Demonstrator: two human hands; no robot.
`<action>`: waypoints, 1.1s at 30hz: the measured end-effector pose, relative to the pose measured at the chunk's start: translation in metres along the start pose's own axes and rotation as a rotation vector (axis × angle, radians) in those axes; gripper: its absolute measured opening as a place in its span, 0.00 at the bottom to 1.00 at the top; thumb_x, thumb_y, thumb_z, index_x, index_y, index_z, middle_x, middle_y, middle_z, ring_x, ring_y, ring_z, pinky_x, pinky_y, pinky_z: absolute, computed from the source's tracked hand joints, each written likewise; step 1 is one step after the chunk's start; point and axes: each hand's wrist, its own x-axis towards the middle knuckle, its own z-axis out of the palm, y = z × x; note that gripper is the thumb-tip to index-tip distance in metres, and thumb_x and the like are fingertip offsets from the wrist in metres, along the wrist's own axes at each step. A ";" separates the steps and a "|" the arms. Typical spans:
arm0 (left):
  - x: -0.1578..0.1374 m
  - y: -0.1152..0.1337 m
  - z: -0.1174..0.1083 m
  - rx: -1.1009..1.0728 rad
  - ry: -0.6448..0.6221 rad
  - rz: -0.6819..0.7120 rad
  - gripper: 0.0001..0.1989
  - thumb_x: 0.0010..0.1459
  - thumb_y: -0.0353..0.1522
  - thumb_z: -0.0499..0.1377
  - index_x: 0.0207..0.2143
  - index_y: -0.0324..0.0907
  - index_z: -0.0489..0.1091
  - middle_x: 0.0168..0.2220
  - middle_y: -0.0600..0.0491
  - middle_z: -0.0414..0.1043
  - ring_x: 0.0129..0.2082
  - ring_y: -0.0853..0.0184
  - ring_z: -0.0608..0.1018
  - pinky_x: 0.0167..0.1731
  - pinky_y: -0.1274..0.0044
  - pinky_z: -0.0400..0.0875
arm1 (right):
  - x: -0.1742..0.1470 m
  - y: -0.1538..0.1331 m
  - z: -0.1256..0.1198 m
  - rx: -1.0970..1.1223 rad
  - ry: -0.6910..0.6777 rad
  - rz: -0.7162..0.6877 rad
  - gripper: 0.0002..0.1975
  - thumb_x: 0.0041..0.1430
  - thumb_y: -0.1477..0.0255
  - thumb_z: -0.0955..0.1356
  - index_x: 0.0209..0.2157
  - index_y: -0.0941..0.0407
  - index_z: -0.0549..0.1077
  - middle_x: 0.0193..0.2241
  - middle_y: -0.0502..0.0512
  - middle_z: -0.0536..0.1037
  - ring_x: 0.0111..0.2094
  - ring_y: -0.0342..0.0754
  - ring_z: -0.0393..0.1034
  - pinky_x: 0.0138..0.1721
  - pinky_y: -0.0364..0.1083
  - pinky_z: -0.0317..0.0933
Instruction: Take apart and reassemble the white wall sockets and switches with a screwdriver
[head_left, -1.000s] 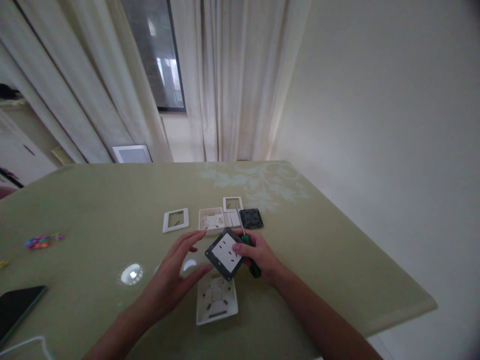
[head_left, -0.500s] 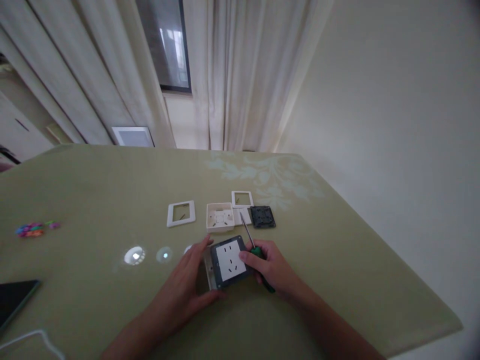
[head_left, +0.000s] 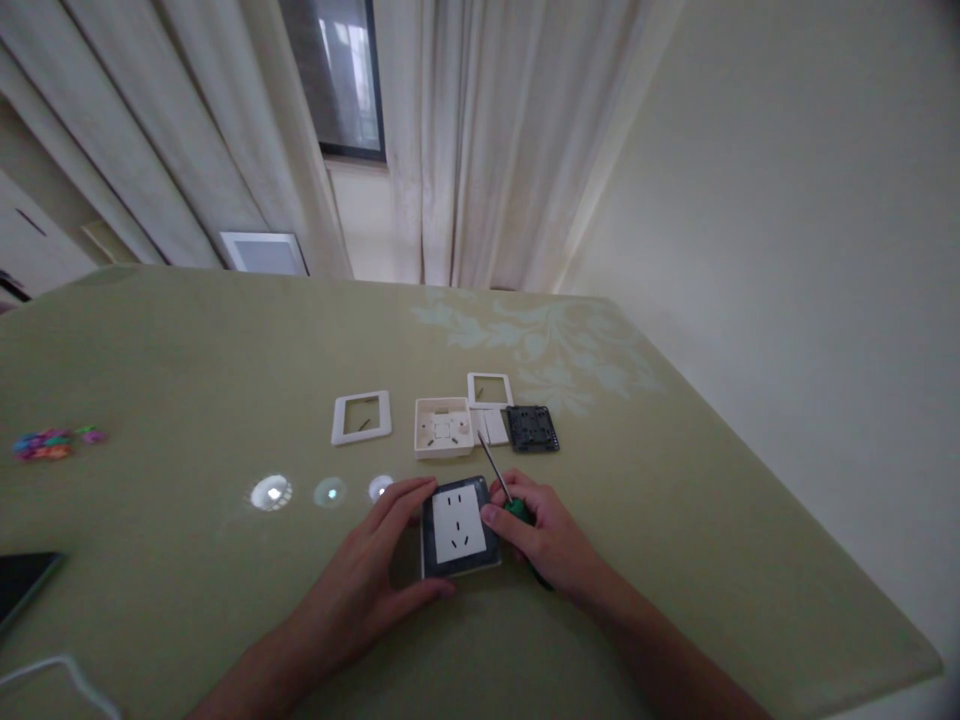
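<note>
A wall socket (head_left: 460, 525) with a white face and dark frame sits on a pale back box near the table's front, between my hands. My left hand (head_left: 375, 565) grips its left side, fingers on the far edge and thumb on the near edge. My right hand (head_left: 544, 525) is closed round the green handle of a screwdriver (head_left: 517, 507), its shaft pointing up and left. The right thumb and fingers also touch the socket's right edge. Just beyond stands an open white back box (head_left: 444, 430), with a black socket part (head_left: 532, 429) lying to its right.
Two white cover frames (head_left: 361, 437) (head_left: 490, 390) lie on the green tablecloth (head_left: 225, 350), thin screws inside them. White switch pieces (head_left: 492, 427) rest by the box. Colourful small items (head_left: 52, 443), a dark flat device (head_left: 26, 585) and a white cable (head_left: 67, 670) are at left.
The socket has shifted left and settled squarely over its back box, whose inside showed at the left before. My view has tilted slightly.
</note>
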 end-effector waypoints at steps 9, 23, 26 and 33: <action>0.002 0.009 -0.004 0.030 0.013 0.027 0.43 0.61 0.33 0.71 0.72 0.60 0.55 0.68 0.47 0.68 0.63 0.50 0.79 0.61 0.55 0.80 | 0.000 -0.004 -0.004 -0.290 0.040 -0.088 0.13 0.65 0.61 0.71 0.30 0.54 0.72 0.36 0.53 0.72 0.41 0.51 0.71 0.46 0.50 0.63; 0.003 0.006 -0.007 0.028 0.027 0.074 0.37 0.60 0.36 0.73 0.68 0.59 0.62 0.66 0.48 0.71 0.63 0.49 0.78 0.61 0.55 0.80 | 0.004 -0.006 -0.009 -0.166 -0.013 0.021 0.15 0.59 0.61 0.77 0.41 0.53 0.74 0.37 0.51 0.79 0.39 0.51 0.73 0.45 0.49 0.64; 0.004 0.010 -0.005 0.006 0.045 0.054 0.36 0.59 0.35 0.72 0.67 0.58 0.64 0.65 0.48 0.71 0.62 0.50 0.79 0.60 0.56 0.80 | 0.004 -0.004 -0.008 -0.173 -0.009 0.024 0.15 0.60 0.62 0.76 0.43 0.54 0.74 0.37 0.52 0.79 0.40 0.52 0.73 0.46 0.50 0.65; 0.007 0.012 -0.014 0.026 0.128 0.021 0.32 0.63 0.43 0.70 0.67 0.53 0.68 0.66 0.45 0.72 0.60 0.50 0.80 0.57 0.60 0.81 | 0.009 0.003 -0.009 -0.107 0.035 0.034 0.18 0.69 0.53 0.69 0.46 0.53 0.76 0.37 0.53 0.80 0.36 0.50 0.72 0.38 0.48 0.64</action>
